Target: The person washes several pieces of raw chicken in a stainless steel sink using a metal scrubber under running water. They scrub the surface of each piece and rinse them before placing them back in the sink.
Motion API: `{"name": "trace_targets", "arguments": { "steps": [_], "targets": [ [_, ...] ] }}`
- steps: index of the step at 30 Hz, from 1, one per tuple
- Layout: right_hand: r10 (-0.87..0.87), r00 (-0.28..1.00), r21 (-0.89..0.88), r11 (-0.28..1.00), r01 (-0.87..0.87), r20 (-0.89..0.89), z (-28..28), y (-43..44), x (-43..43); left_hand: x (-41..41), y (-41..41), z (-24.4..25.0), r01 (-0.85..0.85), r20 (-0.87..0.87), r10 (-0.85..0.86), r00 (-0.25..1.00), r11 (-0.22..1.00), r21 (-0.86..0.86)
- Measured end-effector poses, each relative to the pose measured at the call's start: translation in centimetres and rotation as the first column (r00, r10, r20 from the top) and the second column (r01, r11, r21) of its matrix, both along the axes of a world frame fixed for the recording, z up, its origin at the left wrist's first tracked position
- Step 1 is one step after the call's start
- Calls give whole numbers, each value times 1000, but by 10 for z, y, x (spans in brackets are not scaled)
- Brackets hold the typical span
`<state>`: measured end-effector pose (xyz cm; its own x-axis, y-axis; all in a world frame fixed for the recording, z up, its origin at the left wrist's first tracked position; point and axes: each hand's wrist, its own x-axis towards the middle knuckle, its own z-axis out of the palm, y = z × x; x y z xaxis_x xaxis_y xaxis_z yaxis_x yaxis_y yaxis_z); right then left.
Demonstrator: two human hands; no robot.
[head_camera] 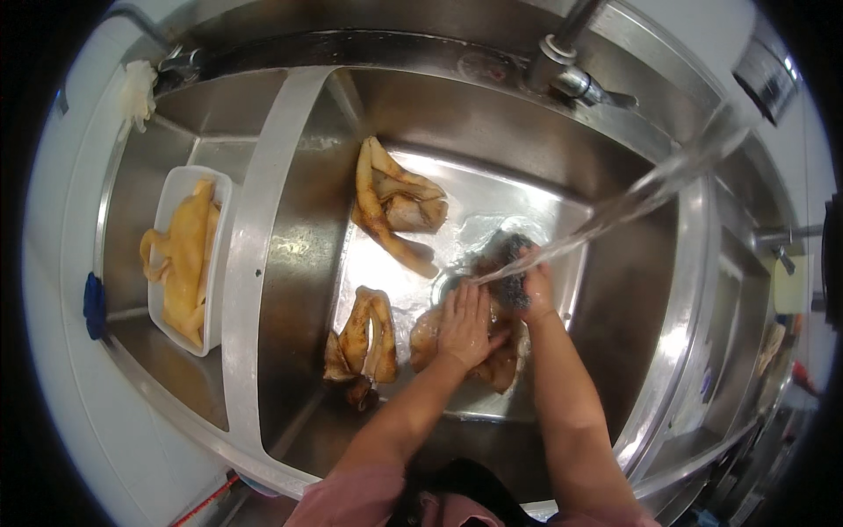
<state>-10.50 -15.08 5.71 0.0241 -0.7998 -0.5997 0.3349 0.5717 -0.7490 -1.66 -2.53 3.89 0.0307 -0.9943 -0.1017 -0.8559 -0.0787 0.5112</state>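
My left hand (466,323) lies flat on a wet brown piece of meat with skin (428,336), thumb spread to the right. My right hand (539,286) is closed around a dark metal scouring pad (514,293), just right of the left fingertips. A stream of water (579,234) crosses from the upper right and lands by my left fingertips, blurring what is beneath. Two more pieces with singed skin rest in the large steel sink basin (309,263): a folded one (411,211) at the back and a smaller one (359,336) to the left.
In the left basin, a white plastic tub (158,309) holds a plucked yellow bird (184,263). A steel divider (247,263) separates the basins. A faucet (560,69) stands at the back rim. Another basin (718,329) is at right. A blue cloth (94,306) hangs on the left edge.
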Motion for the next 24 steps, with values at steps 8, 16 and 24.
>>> {"name": "trace_targets", "arguments": {
  "steps": [8, 16, 24],
  "targets": [
    [-93, 157, -178, 293, -939, -983, 12, 61, 8, 13, 7, -15, 191, 283, -263, 923, 947, 257],
    [-118, 206, -236, 590, -772, -971, 12, -32, 36, 10, -2, 1, 200, -19, -199, 980, 975, 94],
    [16, 161, -151, 265, -952, -987, 29, 80, 5, 20, 1, 2, 286, 86, -316, 945, 923, 257]
  ]
}}
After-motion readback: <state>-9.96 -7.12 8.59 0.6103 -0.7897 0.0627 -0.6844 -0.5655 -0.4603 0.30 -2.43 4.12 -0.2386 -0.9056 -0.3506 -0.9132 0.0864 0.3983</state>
